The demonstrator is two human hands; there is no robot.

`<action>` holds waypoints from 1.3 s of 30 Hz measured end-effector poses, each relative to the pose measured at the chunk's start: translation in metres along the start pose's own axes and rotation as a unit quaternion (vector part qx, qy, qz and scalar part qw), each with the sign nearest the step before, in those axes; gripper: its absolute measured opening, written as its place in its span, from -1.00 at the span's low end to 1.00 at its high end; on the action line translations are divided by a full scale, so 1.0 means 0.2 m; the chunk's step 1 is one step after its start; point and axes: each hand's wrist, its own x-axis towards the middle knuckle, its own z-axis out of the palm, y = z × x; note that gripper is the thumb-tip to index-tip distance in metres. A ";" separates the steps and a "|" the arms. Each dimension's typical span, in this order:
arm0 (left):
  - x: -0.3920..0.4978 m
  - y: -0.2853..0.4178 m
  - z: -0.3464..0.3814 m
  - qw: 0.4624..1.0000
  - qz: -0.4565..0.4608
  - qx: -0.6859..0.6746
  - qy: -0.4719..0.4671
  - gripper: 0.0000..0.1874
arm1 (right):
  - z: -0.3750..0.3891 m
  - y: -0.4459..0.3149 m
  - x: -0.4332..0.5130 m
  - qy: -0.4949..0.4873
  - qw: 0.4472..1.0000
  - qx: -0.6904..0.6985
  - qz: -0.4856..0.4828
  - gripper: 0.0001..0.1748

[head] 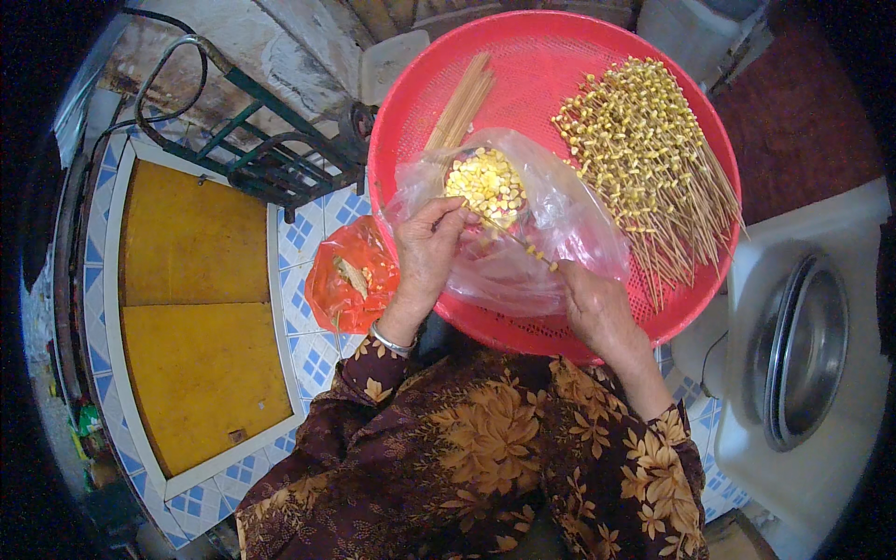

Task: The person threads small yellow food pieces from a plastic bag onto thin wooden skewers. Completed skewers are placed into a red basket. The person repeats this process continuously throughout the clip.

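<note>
My left hand (435, 241) pinches one end of a thin stick (505, 232) above a clear plastic bag. Several yellow corn kernels are threaded near the stick's other end, where the fingers of my right hand (593, 297) close on it. Inside the opened bag (577, 231) lies a heap of loose yellow kernels (488, 183). The bag rests in a round red plastic sieve basket (539, 35). Behind it, at the left, is a bundle of bare sticks (463, 101). A large pile of sticks carrying kernels (633, 154) fills the basket's right side.
Left of the basket, a red plastic bag (353, 276) with scraps lies on the tiled floor, near a green metal hand truck (259, 133). Yellow panels (199, 308) in a pale frame are at the left. Metal basins (812, 353) stand at the right.
</note>
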 end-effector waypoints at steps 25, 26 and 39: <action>-0.12 -0.05 0.12 0.994 0.075 0.025 -0.071 -0.89 | 0.01 -0.01 0.01 -0.004 0.999 0.035 0.022 -0.79; -0.12 -0.05 0.12 0.992 0.076 0.036 -0.091 -0.89 | 0.02 -0.01 0.01 -0.007 0.999 0.035 0.023 -0.79; -0.02 -0.08 0.01 0.997 0.057 0.044 -0.009 -0.87 | 0.01 0.01 0.01 0.038 0.999 0.019 0.006 -0.72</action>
